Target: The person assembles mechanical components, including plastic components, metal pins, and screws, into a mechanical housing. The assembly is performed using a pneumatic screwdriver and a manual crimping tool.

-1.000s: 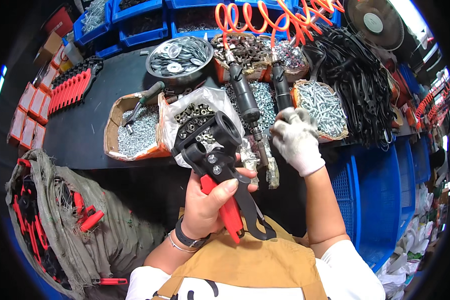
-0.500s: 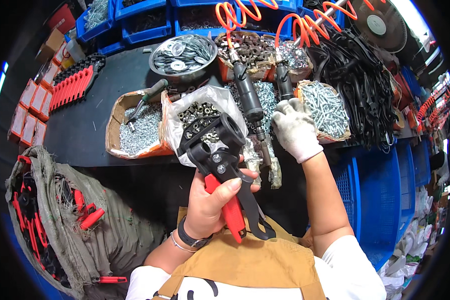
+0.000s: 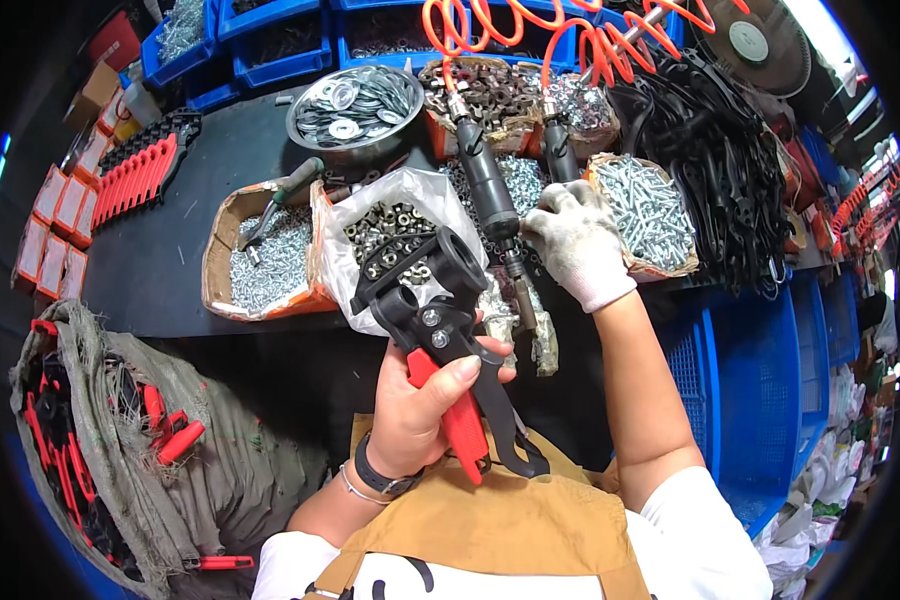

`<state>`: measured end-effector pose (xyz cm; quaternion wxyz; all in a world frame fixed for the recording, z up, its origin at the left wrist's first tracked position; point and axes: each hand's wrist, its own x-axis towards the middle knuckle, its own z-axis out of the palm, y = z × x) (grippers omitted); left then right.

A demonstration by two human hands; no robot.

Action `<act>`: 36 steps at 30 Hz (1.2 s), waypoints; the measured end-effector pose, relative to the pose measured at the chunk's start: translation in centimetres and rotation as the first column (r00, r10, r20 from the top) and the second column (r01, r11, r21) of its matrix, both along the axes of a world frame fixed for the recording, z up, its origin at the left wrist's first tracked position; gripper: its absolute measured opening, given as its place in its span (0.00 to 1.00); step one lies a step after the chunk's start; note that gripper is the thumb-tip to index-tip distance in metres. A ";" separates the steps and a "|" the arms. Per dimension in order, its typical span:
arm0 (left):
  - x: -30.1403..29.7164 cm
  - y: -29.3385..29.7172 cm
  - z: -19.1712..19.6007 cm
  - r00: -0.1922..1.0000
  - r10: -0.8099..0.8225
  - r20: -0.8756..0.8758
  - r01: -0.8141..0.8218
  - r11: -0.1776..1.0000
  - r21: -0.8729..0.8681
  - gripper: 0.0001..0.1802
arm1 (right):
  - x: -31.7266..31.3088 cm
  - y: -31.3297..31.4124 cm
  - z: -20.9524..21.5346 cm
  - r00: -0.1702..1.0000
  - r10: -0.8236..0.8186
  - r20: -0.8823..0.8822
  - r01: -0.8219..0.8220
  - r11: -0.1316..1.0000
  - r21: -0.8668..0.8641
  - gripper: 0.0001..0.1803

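My left hand is wrapped round a hand tool with a red grip, a curved black lever and a black head with round rings. Two shiny bolts sit side by side in its head, which leans over a plastic-lined box of nuts. In a white knit glove, my right hand curls its fingers down over small silvery hardware, right of a hanging black air screwdriver. Its fingertips are hidden, so what they pinch does not show. Beside that hand stands a box of long silver screws.
A second air driver hangs on an orange coiled hose. Left are a box of small screws with pliers, a steel bowl of washers and red-handled parts. Black levers pile right; a sack stands lower left.
The whole view shifts slightly, so the bench items sit a little further left. My right hand moves slightly forward and left over the silvery hardware. My left hand keeps its hold on the tool.
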<state>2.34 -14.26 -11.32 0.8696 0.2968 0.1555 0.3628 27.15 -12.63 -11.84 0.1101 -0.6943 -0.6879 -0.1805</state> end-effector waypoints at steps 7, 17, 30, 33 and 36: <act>0.2 -0.1 -0.1 1.000 0.021 0.015 -0.021 1.000 -0.021 0.23 | -0.5 -0.4 0.2 0.999 0.032 -0.013 -0.033 0.998 -0.049 0.07; 0.2 -0.2 0.0 1.000 0.029 0.011 -0.029 0.999 -0.015 0.23 | 0.2 -0.4 -0.5 0.992 -0.009 0.123 0.019 0.996 -0.082 0.06; 0.0 -0.1 -0.1 0.999 0.029 -0.040 -0.028 0.999 0.019 0.28 | 0.1 -0.3 -0.2 0.993 -0.024 0.113 0.042 0.987 -0.157 0.07; -0.2 0.1 0.2 1.000 0.024 0.002 -0.024 0.999 0.033 0.28 | 1.1 -0.6 -1.2 0.998 0.026 -0.060 -0.021 0.996 0.089 0.06; -0.5 0.7 0.9 0.989 0.144 0.026 -0.146 0.983 0.107 0.27 | -1.5 0.4 1.1 0.818 -0.019 -0.575 0.150 0.972 0.182 0.16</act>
